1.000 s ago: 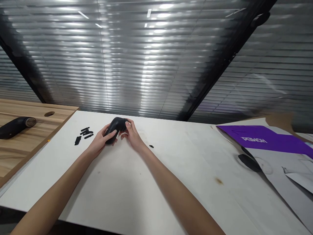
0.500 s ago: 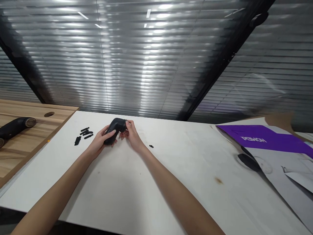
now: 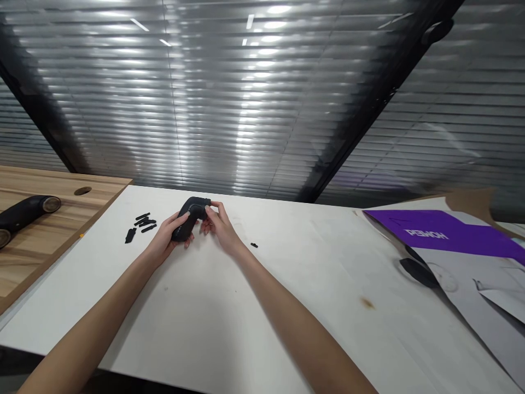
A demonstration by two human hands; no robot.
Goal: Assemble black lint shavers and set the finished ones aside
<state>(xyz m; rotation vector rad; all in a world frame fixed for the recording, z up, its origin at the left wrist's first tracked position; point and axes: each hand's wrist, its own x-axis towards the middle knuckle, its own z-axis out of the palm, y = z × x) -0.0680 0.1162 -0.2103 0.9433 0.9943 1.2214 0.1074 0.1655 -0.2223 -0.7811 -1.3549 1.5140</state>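
A black, bent, gun-shaped device [image 3: 189, 214] is held above the white table [image 3: 197, 328]. My left hand [image 3: 167, 235] wraps round its lower part, the thumb lying across it. At its right end, my right hand [image 3: 218, 223] grips the tip between thumb and fingers, with the other fingers curled below. Several small black pieces [image 3: 146, 222] lie on the table left of my left hand, and a wider black piece [image 3: 130, 235] is near them. One tiny black part [image 3: 254, 245] rests right of my right hand.
On the wooden board [image 3: 102, 189] at the left lies another black device [image 3: 28, 212] with round metallic ends. A purple and white printed sheet [image 3: 443, 232] covers the right side, beside a dark oval object [image 3: 417, 272]. Window blinds [image 3: 205, 109] stand behind the table.
The device has turned a little in my hands and shifted slightly left. My right thumb and fingers have changed position at its end.
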